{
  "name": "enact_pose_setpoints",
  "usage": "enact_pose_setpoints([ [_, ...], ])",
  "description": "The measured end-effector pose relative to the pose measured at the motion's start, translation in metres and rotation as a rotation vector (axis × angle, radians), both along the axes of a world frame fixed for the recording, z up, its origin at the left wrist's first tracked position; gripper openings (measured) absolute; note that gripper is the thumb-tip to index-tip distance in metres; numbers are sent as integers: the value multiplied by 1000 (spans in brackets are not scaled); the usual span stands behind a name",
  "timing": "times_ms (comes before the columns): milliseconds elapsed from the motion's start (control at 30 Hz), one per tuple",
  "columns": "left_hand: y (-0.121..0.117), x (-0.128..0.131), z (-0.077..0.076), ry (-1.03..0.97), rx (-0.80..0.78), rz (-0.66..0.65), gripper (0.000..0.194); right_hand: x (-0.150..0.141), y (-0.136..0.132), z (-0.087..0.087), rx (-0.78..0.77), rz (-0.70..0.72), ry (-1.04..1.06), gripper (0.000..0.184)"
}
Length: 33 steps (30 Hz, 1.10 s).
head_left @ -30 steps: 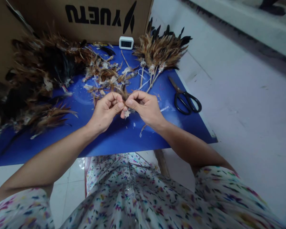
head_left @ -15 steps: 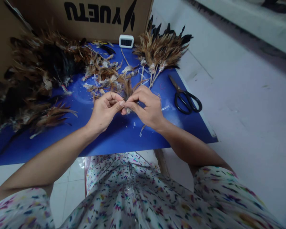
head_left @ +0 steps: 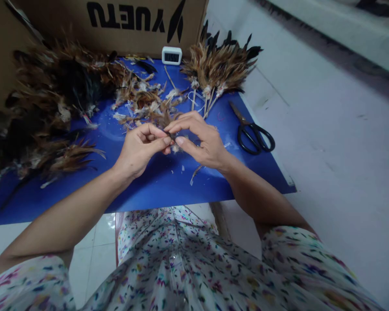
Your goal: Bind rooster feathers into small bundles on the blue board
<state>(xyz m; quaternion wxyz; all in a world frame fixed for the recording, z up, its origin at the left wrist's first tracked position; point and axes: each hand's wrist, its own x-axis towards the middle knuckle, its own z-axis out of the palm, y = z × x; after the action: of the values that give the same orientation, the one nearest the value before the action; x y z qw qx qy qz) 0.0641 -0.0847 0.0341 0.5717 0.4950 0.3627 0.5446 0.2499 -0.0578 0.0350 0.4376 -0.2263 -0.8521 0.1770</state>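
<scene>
In front of my chest, just above the blue table top (head_left: 201,185), both hands meet over a small brown feather (head_left: 172,135). My left hand (head_left: 141,149) is closed, its thumb and forefinger pinching the feather. My right hand (head_left: 199,140) has its fingers stretched over the feather's far side, thumb apart from them; whether its fingertips touch the feather I cannot tell. A pale fluffy tuft (head_left: 175,148) shows just below the fingertips. Loose brown and white feathers (head_left: 145,97) lie scattered right behind my hands.
A large heap of brown and black feathers (head_left: 45,99) fills the left side. At the back right lie feather bundles on sticks (head_left: 218,69). Black-handled scissors (head_left: 254,136) rest near the right edge. A small white digital clock (head_left: 171,56) stands before a cardboard box (head_left: 132,39).
My right thumb and fingers have parted from their pinch at the feather, and the right fingers now stretch further left over it. My left hand keeps its pinch, nearly in place.
</scene>
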Motion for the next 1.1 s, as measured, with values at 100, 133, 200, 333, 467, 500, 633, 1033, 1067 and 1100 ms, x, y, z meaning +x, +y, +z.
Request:
enact_pose_setpoints([
  [100,1,-2,1,7,4,-11,32,3,2,-1,7,-13,-58,26],
  [133,1,-3,1,12,9,-13,31,4,2,-2,13,-18,-73,29],
  [200,1,-4,1,27,22,-11,29,4,3,-5,23,-21,-89,29],
  [333,5,-5,-2,70,79,48,27,3,5,-6,24,-14,-76,20],
  [467,8,-6,-5,115,132,119,29,2,4,-4,-31,-36,-67,13],
  [500,9,-6,-6,123,136,122,31,2,3,-4,-44,-40,-64,11],
  [633,7,-6,-7,153,174,123,33,1,4,-4,-48,-37,-37,8],
  [1033,4,-7,-17,443,533,365,12,-6,-5,-5,-184,-45,76,10],
  [1067,4,-7,-18,458,546,372,11,-7,-7,-3,-245,-53,118,12],
  [1100,4,-8,-19,469,557,376,9,-9,-9,-2,-312,-62,166,13],
])
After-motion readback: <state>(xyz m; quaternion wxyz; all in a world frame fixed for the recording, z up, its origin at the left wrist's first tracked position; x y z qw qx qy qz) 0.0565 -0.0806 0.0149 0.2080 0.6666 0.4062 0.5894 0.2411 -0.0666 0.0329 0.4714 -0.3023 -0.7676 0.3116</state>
